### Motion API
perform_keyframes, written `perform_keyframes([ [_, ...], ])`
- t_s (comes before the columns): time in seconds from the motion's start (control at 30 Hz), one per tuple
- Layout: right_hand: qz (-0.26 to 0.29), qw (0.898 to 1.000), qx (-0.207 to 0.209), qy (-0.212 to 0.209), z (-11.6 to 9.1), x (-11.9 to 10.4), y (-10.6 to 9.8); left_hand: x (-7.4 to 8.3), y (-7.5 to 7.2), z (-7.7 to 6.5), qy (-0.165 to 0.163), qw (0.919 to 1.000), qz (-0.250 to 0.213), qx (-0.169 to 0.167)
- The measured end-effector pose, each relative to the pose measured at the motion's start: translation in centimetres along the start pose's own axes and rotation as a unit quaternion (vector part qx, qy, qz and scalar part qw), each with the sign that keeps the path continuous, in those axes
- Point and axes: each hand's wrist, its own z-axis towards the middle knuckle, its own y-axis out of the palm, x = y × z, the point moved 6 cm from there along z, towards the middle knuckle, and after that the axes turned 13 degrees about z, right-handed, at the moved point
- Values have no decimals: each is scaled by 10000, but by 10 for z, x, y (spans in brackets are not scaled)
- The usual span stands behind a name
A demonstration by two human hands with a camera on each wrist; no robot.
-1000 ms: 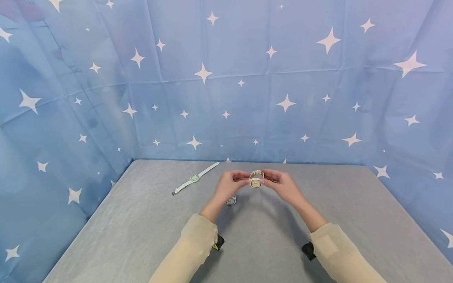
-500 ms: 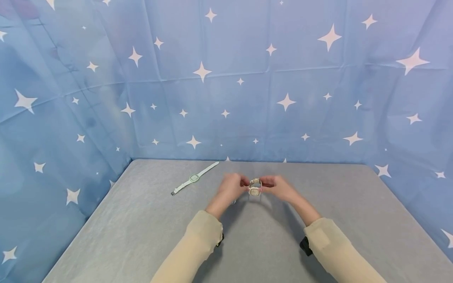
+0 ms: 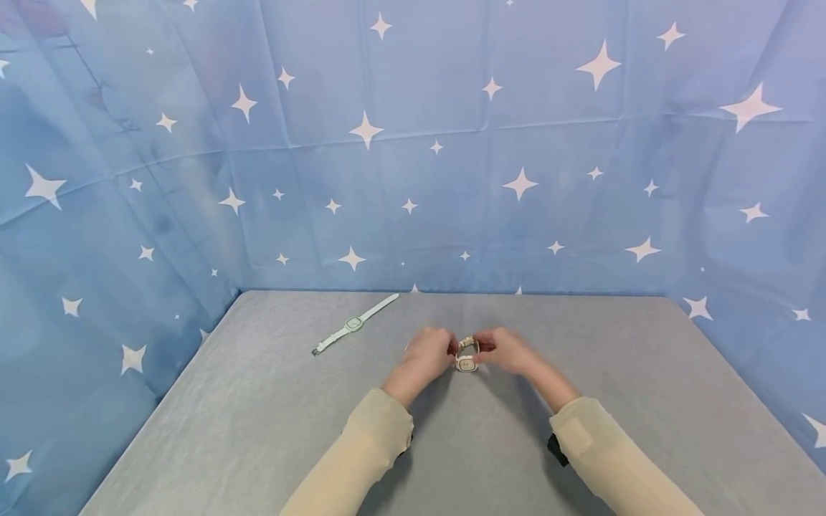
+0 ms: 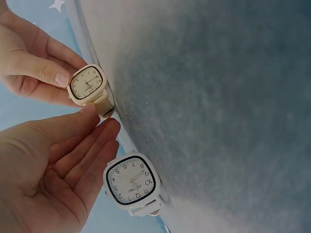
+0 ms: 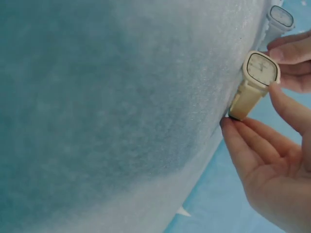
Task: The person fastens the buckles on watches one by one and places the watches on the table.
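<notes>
Between both hands, a cream wristwatch with a rounded-square dial stands on the grey table, its strap looped behind the case. My left hand pinches it from the left, thumb by the strap in the left wrist view. From the other side my right hand holds it, with the thumb at the case and fingertips low by the strap in the right wrist view. Beside my left hand stands a white wristwatch, also with a dark-rimmed dial; in the head view that hand hides nearly all of it.
A pale green wristwatch lies stretched out flat at the back left of the grey table. Behind the table's far edge hangs a blue curtain with white stars.
Both hands have lowered the cream watch from the air toward the person and down onto the table. The left hand now covers the white watch in the head view.
</notes>
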Motion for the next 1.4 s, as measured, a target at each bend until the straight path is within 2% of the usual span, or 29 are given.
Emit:
perform_keyframes([
  [0.33, -61, 10000, 22, 27, -1, -2, -2, 0, -3, 0, 63, 10000, 30, 25],
  [0.47, -159, 9998, 66, 107, -1, -2, -4, -1, -6, 0, 68, 9999, 36, 123],
  [0.77, -233, 9988, 134, 409, -2, -4, -7, -4, -11, 0, -22, 9999, 143, 89],
  [1.07, -465, 9983, 137, 314, -4, -8, -8, -10, -14, -3, -184, 9996, 142, 140],
  [1.4, -333, 9992, 217, 66, -9, -11, -7, -27, -18, -6, -428, 9987, -176, 201],
])
